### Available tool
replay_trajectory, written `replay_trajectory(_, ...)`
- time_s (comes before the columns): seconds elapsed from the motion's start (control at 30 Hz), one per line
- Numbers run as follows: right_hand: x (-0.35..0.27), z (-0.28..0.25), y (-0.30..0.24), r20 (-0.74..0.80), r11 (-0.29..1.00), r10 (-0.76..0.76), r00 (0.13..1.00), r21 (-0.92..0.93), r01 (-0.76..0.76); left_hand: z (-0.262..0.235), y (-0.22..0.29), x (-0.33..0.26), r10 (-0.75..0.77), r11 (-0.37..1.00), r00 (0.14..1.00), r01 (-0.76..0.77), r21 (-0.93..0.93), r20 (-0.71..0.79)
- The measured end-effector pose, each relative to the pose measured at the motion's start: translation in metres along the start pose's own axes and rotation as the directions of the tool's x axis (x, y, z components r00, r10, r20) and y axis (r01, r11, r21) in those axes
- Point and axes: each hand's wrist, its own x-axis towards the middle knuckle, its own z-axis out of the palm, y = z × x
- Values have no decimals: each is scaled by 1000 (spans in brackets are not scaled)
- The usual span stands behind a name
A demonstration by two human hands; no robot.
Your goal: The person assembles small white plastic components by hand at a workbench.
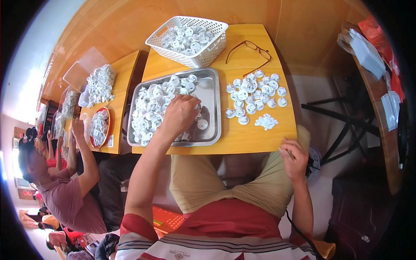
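Left hand (pixel 181 113) hides what its curled fingers grip in one steel tray (pixel 208 93); at four o'clock, right hand (pixel 294 159) pinches a half-hidden thin tool (pixel 286 152)

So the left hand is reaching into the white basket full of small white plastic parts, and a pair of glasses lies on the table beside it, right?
Not quite. In the head view the left hand reaches into the metal tray of white parts, not the white basket. The glasses do lie on the table beside the basket.
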Motion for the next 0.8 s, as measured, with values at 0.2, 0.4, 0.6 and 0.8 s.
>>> replay_trajectory(0.2, -2, -3, -6, 7, 999, -15, 1000, -28, 15, -2, 9, -8, 145, 989, 989, -145, -5, -21)
replay_trajectory(0.4, -2, -3, -8, 28, 999, -30, 999, -12, 31, -2, 11, -31, 235, 971, 971, -234, -44, 37)
replay_trajectory(0.6, 1, 0, -13, 42, 999, -39, 998, -4, 40, 1, 9, -32, 210, 977, 971, -205, -53, 113)
replay_trajectory(0.8, 6, 1, -21, 52, 999, -44, 998, 8, 44, 0, 16, -45, 113, 963, 990, -87, -256, 86)
